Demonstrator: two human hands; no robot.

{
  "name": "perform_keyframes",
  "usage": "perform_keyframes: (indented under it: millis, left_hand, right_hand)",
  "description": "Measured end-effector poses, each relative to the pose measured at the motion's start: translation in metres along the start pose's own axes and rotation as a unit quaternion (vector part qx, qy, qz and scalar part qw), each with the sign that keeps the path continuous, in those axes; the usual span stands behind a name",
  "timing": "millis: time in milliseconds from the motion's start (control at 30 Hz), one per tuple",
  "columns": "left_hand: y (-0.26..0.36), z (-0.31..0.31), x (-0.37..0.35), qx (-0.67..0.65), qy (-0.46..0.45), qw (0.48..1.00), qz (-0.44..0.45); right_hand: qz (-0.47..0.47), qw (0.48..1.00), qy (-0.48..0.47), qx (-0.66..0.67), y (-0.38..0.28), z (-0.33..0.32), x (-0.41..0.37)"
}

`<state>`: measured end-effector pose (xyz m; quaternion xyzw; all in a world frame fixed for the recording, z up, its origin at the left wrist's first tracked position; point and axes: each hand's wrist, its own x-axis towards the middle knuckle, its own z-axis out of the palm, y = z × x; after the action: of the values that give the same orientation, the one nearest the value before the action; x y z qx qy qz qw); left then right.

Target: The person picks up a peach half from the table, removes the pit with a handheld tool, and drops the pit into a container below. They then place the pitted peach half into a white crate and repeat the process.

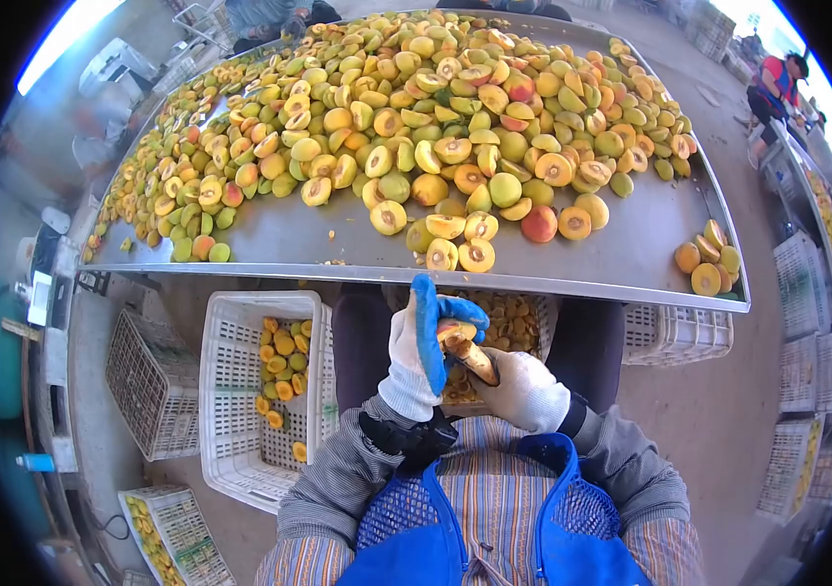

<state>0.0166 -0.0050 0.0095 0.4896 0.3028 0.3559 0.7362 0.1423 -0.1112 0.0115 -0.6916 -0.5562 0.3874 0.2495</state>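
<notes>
My left hand [420, 354] pinches a fruit [457, 331] just off the near edge of the table [386, 276]; my right hand [523, 391] grips a brown-handled tool [477, 361]. Should the flesh slip, the tool could jab my left hand.

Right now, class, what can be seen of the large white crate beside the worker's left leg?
The large white crate looks like plastic: rectangular, open-topped, with perforated walls. It stands upright on the floor, beside the worker's left leg and near the metal table. Yellow-orange peaches, several cut in half, lie inside, mostly toward its right side. Whether it touches the leg is unclear.
</notes>
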Motion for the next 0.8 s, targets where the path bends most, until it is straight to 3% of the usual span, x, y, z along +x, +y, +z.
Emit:
perform_keyframes:
  millis: [33, 100, 167, 233, 300, 333, 367, 433, 467, 500, 567, 600, 633, 667, 700, 733, 767, 800]
  left_hand:
    - [0.004, 0.001, 0.001, 0.07, 0.003, 0.997, -0.021]
    - [0.006, 0.005, 0.003, 0.071, 0.028, 0.997, -0.021]
    - [0.001, -0.007, 0.005, -0.032, -0.115, 0.992, 0.04]
    - [-0.008, -0.011, 0.005, -0.08, -0.136, 0.986, 0.058]
    - [-0.012, -0.013, 0.005, 0.001, -0.068, 0.997, 0.045]
    - [-0.005, -0.014, 0.006, -0.011, -0.133, 0.99, 0.041]
    - [-0.004, -0.014, 0.009, -0.011, -0.133, 0.99, 0.041]
    - [-0.001, -0.013, 0.013, -0.124, -0.283, 0.94, 0.143]
    - [-0.001, -0.013, 0.013, -0.124, -0.282, 0.94, 0.146]
    - [-0.002, -0.011, 0.01, -0.15, -0.216, 0.958, 0.111]
    - [-0.006, -0.01, 0.003, -0.202, -0.079, 0.976, 0.036]
    - [-0.01, -0.014, 0.002, -0.176, 0.066, 0.982, 0.013]
    - [0.0, -0.027, 0.006, -0.248, 0.119, 0.96, -0.058]
    - [-0.003, -0.054, 0.013, -0.347, 0.089, 0.933, -0.034]
    - [0.006, -0.079, 0.011, -0.361, 0.101, 0.927, -0.002]
    - [0.02, -0.101, 0.006, -0.323, 0.166, 0.932, 0.015]
    - [0.022, -0.127, 0.002, -0.209, 0.237, 0.947, 0.054]
    - [0.02, -0.154, -0.005, 0.034, 0.236, 0.959, 0.153]
  right_hand:
    - [-0.004, 0.998, 0.02, -0.052, -0.002, -0.001, -0.003]
    - [0.014, 0.998, 0.027, -0.057, -0.004, -0.001, -0.005]
    - [0.055, 0.974, -0.121, 0.182, 0.008, 0.008, -0.003]
    - [0.062, 0.969, -0.115, 0.21, 0.003, 0.006, -0.002]
    - [0.004, 0.986, -0.107, 0.128, 0.008, -0.001, 0.005]
    - [0.011, 0.98, -0.143, 0.137, 0.016, 0.001, 0.01]
    - [0.011, 0.98, -0.142, 0.137, 0.022, 0.01, 0.014]
    - [-0.126, 0.918, -0.107, 0.36, 0.022, 0.035, 0.017]
    - [-0.157, 0.913, -0.044, 0.374, 0.016, 0.046, 0.018]
    - [-0.159, 0.912, -0.046, 0.375, 0.017, 0.04, 0.021]
    - [0.032, 0.952, -0.216, 0.214, 0.021, 0.019, 0.028]
    - [-0.001, 0.967, -0.218, 0.131, 0.026, 0.02, 0.033]
    - [-0.004, 0.967, -0.22, 0.13, 0.027, 0.018, 0.032]
    - [-0.034, 0.976, -0.188, 0.109, 0.026, 0.017, 0.027]
    - [-0.064, 0.981, -0.158, 0.089, 0.025, 0.014, 0.024]
    - [0.006, 0.982, -0.173, 0.072, 0.024, 0.005, 0.023]
    - [0.018, 0.991, -0.132, -0.029, 0.038, 0.007, 0.027]
    - [0.007, 0.992, -0.084, -0.097, 0.056, 0.01, 0.025]
